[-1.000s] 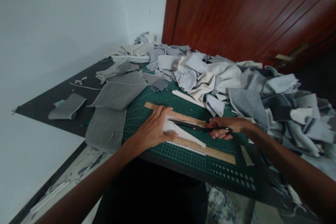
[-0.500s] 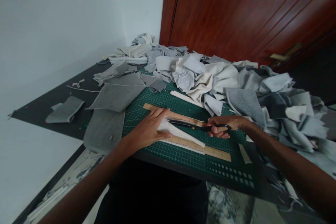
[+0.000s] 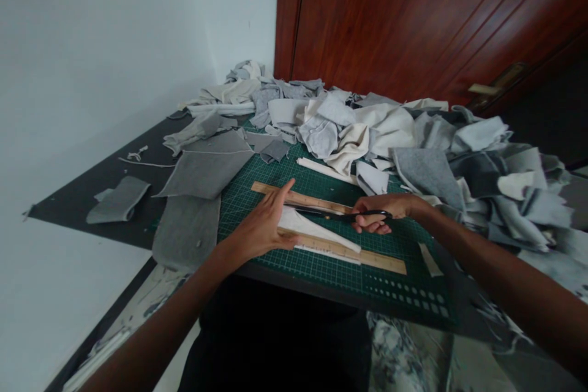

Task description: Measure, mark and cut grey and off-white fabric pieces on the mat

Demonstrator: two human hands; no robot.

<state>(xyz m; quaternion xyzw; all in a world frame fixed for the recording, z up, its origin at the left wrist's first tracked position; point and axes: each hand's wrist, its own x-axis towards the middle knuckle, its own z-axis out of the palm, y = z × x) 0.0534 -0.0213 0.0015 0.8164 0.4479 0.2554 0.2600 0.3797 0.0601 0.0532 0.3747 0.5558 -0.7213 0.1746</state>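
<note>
My right hand (image 3: pixel 374 213) is wrapped round the handles of black scissors (image 3: pixel 328 215), whose blades point left towards my other hand. My left hand (image 3: pixel 264 223) lies over a white piece of fabric (image 3: pixel 312 228), thumb and fingers spread, hiding the scissor tips. A wooden ruler (image 3: pixel 383 262) runs under the near edge of that fabric, by my left thumb. Behind the blades lies a second wooden ruler (image 3: pixel 316 201), partly covered by my left fingers. A thin white strip shows along the front ruler's near side. All of it rests on a green cutting mat (image 3: pixel 335 278).
A heap of grey and cream fabric scraps (image 3: pixel 390 128) spreads along the back and right. Flat grey fabric pieces (image 3: pixel 186 226) lie at left, with a folded one (image 3: pixel 120 199) farther out. A rolled white strip (image 3: pixel 326 170) lies behind the rulers. A wooden door (image 3: pixel 390 24) stands beyond.
My right hand has moved slightly left with the scissors, whose blades reach farther under my left hand. My left fingers have straightened and spread away from the thumb. The view has shifted slightly.
</note>
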